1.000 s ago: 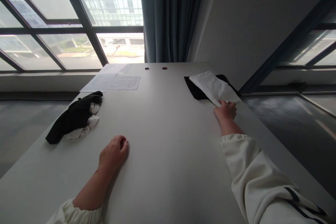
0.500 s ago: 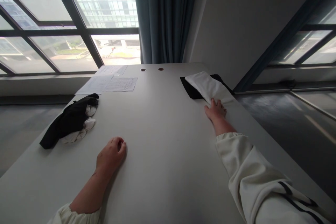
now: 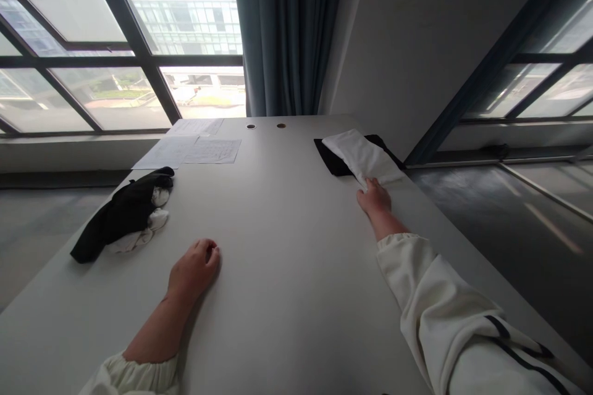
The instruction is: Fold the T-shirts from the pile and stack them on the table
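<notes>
On the white table (image 3: 287, 271), my left hand (image 3: 197, 268) rests with its fingers curled in and nothing visible in them. My right hand (image 3: 374, 197) reaches forward to the near corner of a folded white cloth (image 3: 364, 155), its fingers bent and closed on that edge. The undersides of those fingers are hidden. Beneath the white cloth lies a flat black cloth (image 3: 331, 159), showing at its left and far right. Left of my left hand is a crumpled heap of black fabric (image 3: 125, 213) with whitish cloth (image 3: 158, 219) poking out of it.
Several printed sheets of paper (image 3: 210, 151) lie at the table's far left. Two round cable holes (image 3: 281, 126) sit near the far edge. Beyond the table are a blue-grey curtain (image 3: 287, 31), windows and a wall. Open floor (image 3: 491, 216) borders the right edge.
The fingers of my right hand have drawn closer together at the white cloth's near corner. My left hand stays curled in place. The view has shifted slightly.
</notes>
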`<move>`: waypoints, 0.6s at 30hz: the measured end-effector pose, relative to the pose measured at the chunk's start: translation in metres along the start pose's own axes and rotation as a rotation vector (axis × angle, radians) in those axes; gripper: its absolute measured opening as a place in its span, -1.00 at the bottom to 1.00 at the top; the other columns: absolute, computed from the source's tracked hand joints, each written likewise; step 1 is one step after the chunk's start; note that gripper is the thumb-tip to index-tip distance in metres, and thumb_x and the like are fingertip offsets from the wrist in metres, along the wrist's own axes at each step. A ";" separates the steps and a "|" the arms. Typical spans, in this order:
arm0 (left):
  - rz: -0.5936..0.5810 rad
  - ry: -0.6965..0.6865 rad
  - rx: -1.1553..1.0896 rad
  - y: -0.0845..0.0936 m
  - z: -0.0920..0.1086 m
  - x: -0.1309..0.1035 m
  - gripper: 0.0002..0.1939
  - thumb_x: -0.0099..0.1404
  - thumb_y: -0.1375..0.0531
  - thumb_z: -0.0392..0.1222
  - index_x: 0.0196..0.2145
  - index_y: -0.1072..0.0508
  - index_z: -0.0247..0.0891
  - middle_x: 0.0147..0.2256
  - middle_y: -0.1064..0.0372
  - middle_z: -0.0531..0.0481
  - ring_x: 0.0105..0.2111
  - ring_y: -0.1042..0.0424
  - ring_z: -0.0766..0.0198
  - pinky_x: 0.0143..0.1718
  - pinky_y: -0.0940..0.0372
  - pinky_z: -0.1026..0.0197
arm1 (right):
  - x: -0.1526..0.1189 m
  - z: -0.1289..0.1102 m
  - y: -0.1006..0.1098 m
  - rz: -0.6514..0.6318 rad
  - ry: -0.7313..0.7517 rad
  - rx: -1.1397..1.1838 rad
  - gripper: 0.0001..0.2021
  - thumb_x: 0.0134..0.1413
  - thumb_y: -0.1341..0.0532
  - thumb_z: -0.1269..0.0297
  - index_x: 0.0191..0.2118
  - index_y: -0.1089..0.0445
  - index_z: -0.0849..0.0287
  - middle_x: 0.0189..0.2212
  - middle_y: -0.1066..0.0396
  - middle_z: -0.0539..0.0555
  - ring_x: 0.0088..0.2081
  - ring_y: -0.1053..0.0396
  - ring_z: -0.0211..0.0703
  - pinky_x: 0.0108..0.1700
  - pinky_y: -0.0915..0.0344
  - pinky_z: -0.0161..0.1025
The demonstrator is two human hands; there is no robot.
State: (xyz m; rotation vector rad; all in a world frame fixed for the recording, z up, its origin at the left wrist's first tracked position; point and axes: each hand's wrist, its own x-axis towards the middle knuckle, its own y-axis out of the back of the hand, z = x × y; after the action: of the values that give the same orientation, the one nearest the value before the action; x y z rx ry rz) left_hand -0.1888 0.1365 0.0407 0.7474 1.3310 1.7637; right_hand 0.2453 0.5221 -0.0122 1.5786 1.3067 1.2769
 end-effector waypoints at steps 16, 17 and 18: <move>0.406 0.438 -0.118 0.051 -0.117 0.060 -0.23 0.42 -0.23 0.10 0.40 -0.08 -0.31 0.36 -0.02 -0.40 0.29 -0.13 -0.39 0.22 -0.13 -0.34 | -0.127 -0.025 0.024 0.014 0.432 0.083 -0.63 0.21 -0.17 0.34 0.07 -0.56 0.20 0.03 -0.44 0.28 0.08 -0.34 0.12 0.25 -0.26 0.01; 0.423 0.425 -0.124 0.049 -0.118 0.063 -0.20 0.43 -0.23 0.12 0.42 -0.05 -0.29 0.38 0.00 -0.41 0.28 -0.14 -0.37 0.22 -0.13 -0.32 | -0.141 -0.031 0.028 0.005 0.469 0.111 -0.64 0.21 -0.17 0.35 0.06 -0.56 0.21 0.02 -0.44 0.28 0.06 -0.34 0.12 0.24 -0.27 0.02; 0.439 0.404 -0.127 0.048 -0.120 0.065 -0.19 0.43 -0.22 0.14 0.44 -0.04 -0.26 0.39 0.02 -0.40 0.29 -0.13 -0.36 0.22 -0.13 -0.32 | -0.155 -0.039 0.032 -0.002 0.502 0.143 -0.65 0.21 -0.17 0.37 0.05 -0.56 0.21 0.01 -0.44 0.28 0.06 -0.35 0.12 0.22 -0.28 0.03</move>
State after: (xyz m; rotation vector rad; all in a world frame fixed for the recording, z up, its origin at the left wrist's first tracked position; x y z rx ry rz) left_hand -0.3323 0.1259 0.0538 0.6693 1.3634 2.4259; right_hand 0.2167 0.3617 -0.0101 1.3953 1.7352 1.6800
